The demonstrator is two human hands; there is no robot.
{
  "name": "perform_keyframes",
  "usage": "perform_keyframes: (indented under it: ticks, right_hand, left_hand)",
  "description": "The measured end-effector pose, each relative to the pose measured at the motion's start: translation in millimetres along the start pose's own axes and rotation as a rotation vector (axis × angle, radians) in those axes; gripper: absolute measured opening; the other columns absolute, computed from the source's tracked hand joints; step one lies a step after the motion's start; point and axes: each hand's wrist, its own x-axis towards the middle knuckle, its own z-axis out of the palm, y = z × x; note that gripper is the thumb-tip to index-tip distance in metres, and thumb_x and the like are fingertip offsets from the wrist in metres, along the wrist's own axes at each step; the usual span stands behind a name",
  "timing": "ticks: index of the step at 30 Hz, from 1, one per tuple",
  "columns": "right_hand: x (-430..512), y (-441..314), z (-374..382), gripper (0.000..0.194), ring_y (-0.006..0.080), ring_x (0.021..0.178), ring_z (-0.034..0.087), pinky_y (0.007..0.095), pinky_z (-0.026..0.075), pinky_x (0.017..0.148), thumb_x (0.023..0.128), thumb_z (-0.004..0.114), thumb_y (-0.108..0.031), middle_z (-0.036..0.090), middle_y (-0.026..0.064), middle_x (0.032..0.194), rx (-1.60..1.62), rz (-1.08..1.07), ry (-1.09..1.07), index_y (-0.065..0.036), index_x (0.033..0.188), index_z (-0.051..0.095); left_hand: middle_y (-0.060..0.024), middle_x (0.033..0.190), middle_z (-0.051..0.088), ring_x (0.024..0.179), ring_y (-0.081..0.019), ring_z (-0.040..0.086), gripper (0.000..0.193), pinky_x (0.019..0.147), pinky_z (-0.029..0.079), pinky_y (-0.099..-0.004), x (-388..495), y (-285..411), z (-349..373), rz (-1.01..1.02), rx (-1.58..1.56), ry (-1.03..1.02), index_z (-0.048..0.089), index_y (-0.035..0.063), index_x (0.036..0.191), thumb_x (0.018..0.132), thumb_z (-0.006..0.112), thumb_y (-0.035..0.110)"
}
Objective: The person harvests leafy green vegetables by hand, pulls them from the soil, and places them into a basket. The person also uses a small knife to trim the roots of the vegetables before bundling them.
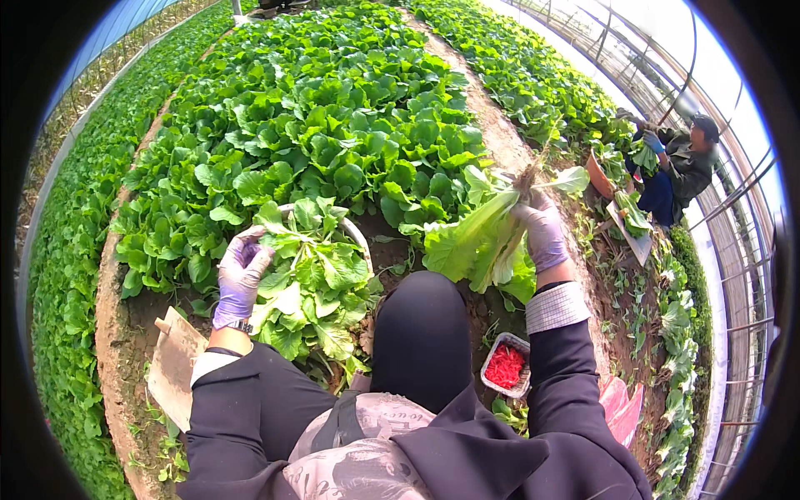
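Note:
My right hand (542, 231), in a thin pale purple glove, grips a leafy green plant (478, 234) near its root end. The brown roots (525, 180) point up and the broad leaves hang down to the left. At the left, my gloved left hand (242, 272) is half curled, with a gap between thumb and fingers. It is beside a heap of loose leafy greens (312, 275); nothing plainly sits in its grasp. The heap fills a round pale container (357, 237), of which only part of the rim shows.
A plastic tray of red strips or ties (505, 367) lies right of my knee. Flat boards (178, 365) lie left, with pink plastic (620, 406) right. Dense green crop rows (312, 112) spread ahead. Beyond the dirt path (494, 119), another person (678, 162) handles greens.

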Motion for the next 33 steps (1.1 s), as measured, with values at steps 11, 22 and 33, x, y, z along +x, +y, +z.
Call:
perform_keyframes:
  ticks: [11,22,33]
  right_hand:
    - [35,15,295,0.042,0.0286,0.090,0.062,0.0395,0.050,0.084,0.087,0.062,-0.031,0.064,0.0170,0.100,0.479,0.215,-0.473,0.002,0.112,0.055]
    - [61,23,335,0.052,0.0213,0.090,0.061,0.0360,0.051,0.082,0.084,0.060,-0.012,0.062,0.0110,0.102,0.747,0.288,-0.637,-0.005,0.133,0.043]
    - [108,88,350,0.019,0.0160,0.075,0.060,0.0273,0.048,0.072,0.081,0.058,-0.005,0.067,0.0083,0.088,-0.069,-0.146,-0.123,-0.001,0.099,0.061]
  left_hand:
    - [-0.0165,0.147,0.021,0.139,-0.0312,0.016,0.124,0.109,0.011,-0.0578,8,30,11,-0.030,1.037,-0.053,0.006,0.0150,0.147,0.056,0.079,0.054]
    - [-0.0069,0.097,0.064,0.098,-0.0259,0.059,0.043,0.104,0.025,-0.0476,55,-9,-52,-0.140,1.171,0.129,0.062,0.0175,0.105,0.063,0.072,0.021]
    - [-0.0111,0.082,0.064,0.081,-0.0316,0.060,0.031,0.075,0.047,-0.0380,62,-4,-69,0.020,1.175,0.238,0.066,0.0122,0.090,0.059,0.065,0.010]
